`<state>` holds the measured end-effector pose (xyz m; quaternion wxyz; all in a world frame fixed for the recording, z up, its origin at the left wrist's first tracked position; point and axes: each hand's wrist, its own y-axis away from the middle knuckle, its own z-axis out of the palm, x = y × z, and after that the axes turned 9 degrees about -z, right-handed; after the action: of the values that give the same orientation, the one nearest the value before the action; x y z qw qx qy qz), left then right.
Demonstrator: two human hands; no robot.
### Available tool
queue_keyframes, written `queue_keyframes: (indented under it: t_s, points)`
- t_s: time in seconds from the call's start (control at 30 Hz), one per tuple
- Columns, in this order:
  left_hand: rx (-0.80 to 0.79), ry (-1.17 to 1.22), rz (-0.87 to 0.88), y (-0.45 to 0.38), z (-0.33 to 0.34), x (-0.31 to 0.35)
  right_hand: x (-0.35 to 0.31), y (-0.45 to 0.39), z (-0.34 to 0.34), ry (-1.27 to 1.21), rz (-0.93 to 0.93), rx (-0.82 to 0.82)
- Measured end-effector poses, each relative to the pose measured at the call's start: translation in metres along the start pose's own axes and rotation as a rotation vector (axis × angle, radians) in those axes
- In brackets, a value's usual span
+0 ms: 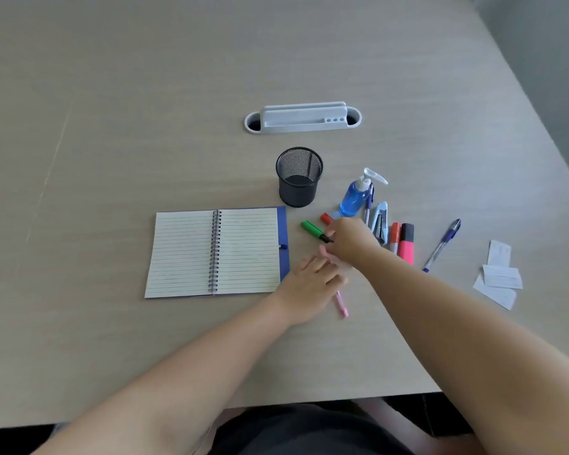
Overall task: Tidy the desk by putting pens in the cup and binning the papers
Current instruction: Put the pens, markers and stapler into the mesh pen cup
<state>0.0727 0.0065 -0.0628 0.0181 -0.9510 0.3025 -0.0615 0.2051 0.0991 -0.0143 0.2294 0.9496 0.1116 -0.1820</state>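
Note:
A black mesh cup (299, 177) stands upright mid-desk. My right hand (349, 241) pinches the black end of a green marker (311, 228) that lies on the desk in front of the cup. A red marker (326, 218) is partly hidden behind that hand. My left hand (312, 284) is curled over a pink pen (342, 307), whose two ends stick out. To the right lie an orange highlighter (395, 236), a pink highlighter (407, 246) and a blue pen (442, 244). Another blue pen (368, 205) rests by the bottle. Paper slips (501, 277) lie at the far right.
An open spiral notebook (216, 252) lies left of my hands. A blue sanitiser bottle (353, 200) and a light-blue stapler (381, 224) sit among the pens. A white cable-port holder (303, 118) is set in the desk behind the cup. The desk's front edge is near my body.

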Motion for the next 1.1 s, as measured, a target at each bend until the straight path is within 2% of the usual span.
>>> queue_keyframes:
  t_s: [0.17, 0.27, 0.37, 0.47, 0.57, 0.63, 0.77, 0.87, 0.93, 1.0, 1.1]
  points:
    - [0.038, 0.029, -0.010, 0.003, -0.011, -0.012, -0.005, 0.019, -0.026, -0.299, 0.036, 0.237]
    - [0.072, 0.093, -0.006, 0.016, -0.017, -0.013, -0.016, 0.035, -0.034, -0.532, -0.029, 0.295]
    - [0.080, 0.158, -0.087, 0.027, -0.029, -0.019, -0.029, 0.032, -0.047, -0.654, -0.101, 0.394]
    - [-0.035, 0.259, -0.263, 0.030, -0.054, -0.036, -0.038, 0.016, -0.073, -0.749, -0.116, 0.485]
    - [-0.020, 0.335, -0.477, 0.026, -0.077, -0.058, -0.045, -0.001, -0.089, -0.714, -0.118, 0.534]
    - [0.045, 0.369, -0.560, 0.022, -0.091, -0.070, -0.047, -0.009, -0.087, -0.679, -0.096, 0.541]
    - [0.237, 0.397, -0.576, 0.007, -0.119, -0.093, -0.046, -0.010, -0.072, -0.625, -0.064, 0.521]
    - [0.318, 0.382, -0.546, -0.011, -0.131, -0.102, -0.044, -0.004, -0.063, -0.640, -0.060, 0.515]
    - [0.314, 0.371, -0.556, -0.028, -0.136, -0.105, -0.040, 0.003, -0.055, -0.580, -0.061, 0.525]
    - [0.237, 0.367, -0.573, -0.046, -0.137, -0.106, -0.030, 0.012, -0.041, -0.470, -0.078, 0.522]
    - [0.147, 0.402, -0.620, -0.067, -0.136, -0.107, -0.010, 0.023, -0.012, -0.210, -0.078, 0.382]
